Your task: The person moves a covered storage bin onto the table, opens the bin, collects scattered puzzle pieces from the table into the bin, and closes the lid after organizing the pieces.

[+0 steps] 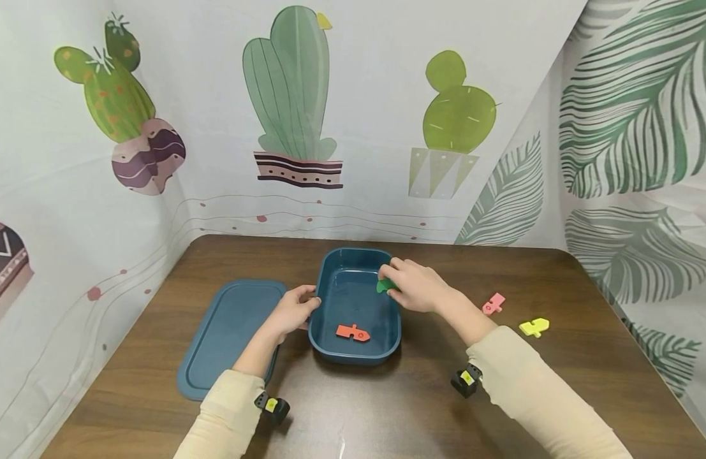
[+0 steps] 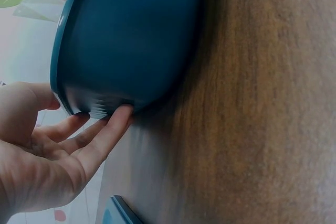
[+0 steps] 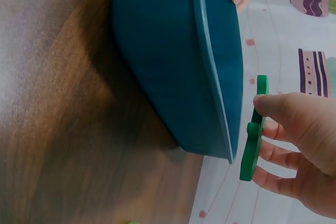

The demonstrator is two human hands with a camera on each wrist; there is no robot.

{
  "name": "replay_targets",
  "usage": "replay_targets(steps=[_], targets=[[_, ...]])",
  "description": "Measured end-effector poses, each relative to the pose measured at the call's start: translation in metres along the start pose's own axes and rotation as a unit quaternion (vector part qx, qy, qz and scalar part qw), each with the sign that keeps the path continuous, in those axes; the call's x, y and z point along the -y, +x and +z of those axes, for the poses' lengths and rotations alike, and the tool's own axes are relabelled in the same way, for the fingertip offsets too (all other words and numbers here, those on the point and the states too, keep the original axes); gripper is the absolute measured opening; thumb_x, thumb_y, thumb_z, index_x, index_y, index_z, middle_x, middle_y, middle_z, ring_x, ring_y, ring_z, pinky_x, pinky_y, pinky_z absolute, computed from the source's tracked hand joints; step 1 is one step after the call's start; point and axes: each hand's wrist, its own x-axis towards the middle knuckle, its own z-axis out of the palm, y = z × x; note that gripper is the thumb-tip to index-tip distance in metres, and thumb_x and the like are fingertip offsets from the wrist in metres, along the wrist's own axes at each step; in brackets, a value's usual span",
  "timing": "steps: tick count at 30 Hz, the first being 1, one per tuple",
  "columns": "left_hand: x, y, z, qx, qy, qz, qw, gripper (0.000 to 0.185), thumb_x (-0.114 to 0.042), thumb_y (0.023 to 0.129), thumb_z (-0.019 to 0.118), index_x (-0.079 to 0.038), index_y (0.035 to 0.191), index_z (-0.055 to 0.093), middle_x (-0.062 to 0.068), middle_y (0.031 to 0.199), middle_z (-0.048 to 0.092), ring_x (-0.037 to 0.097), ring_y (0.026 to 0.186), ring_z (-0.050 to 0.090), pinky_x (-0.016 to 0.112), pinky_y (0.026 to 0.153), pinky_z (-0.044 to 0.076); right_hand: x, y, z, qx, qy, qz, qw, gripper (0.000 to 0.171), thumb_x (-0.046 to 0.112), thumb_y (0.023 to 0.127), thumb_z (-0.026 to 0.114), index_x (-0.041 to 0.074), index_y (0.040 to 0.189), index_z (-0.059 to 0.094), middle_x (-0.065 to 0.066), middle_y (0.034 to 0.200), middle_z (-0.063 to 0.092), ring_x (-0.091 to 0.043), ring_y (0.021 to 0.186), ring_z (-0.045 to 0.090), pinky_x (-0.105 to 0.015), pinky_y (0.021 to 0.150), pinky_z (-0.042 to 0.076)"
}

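- Your left hand (image 1: 292,310) rested against the left wall of the tub (image 1: 330,344), fingers nearly straight and relaxed, the thumb over the rim; in the left wrist view the fingertips (image 2: 123,115) touched the outer wall low down, gripping nothing
- Your right hand (image 1: 417,285) was over the far right corner of the tub, thumb and fingers pinching a green piece (image 1: 385,285)
- In the right wrist view the green piece (image 3: 253,132) stood on edge just above the rim, held between your thumb and curled fingers (image 3: 273,150), apart from the tub wall
- An orange piece (image 1: 353,332) lay flat on the tub floor, near the front
- The tub stood on the brown table (image 1: 387,408), about the middle
- The lid (image 1: 226,335) lay flat just left of the tub, partly under your left forearm
- A pink piece (image 1: 493,303) and a yellow piece (image 1: 534,327) lay on the table to the right of your right arm, near each other and apart from the tub
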Motion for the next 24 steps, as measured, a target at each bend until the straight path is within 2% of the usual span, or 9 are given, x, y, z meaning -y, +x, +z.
replay_targets(steps=[8, 24], targets=[[0.000, 0.000, 0.000, -0.002, -0.002, -0.001, 1.0000, 0.041, -0.014, 0.093, 0.052, -0.006, 0.133, 0.045, 0.016, 0.121, 0.056, 0.024, 0.085, 0.064, 0.039, 0.065, 0.056, 0.010, 0.007, 0.005, 0.007, -0.010, -0.025, 1.000, 0.023, 0.018, 0.085, 0.065, 0.018, 0.106, 0.056, 0.000, 0.091, 0.051, -0.020, 0.082, 0.053, -0.023, 0.048, 0.040], [0.003, 0.002, -0.001, 0.006, -0.003, 0.002, 1.0000, 0.044, -0.018, 0.093, 0.052, -0.005, 0.135, 0.043, 0.018, 0.123, 0.055, 0.028, 0.090, 0.063, 0.040, 0.066, 0.056, 0.025, 0.016, 0.008, 0.024, -0.014, -0.048, 0.998, 0.023, 0.019, 0.084, 0.066, 0.019, 0.105, 0.055, 0.000, 0.091, 0.051, -0.017, 0.078, 0.049, -0.024, 0.053, 0.042]])
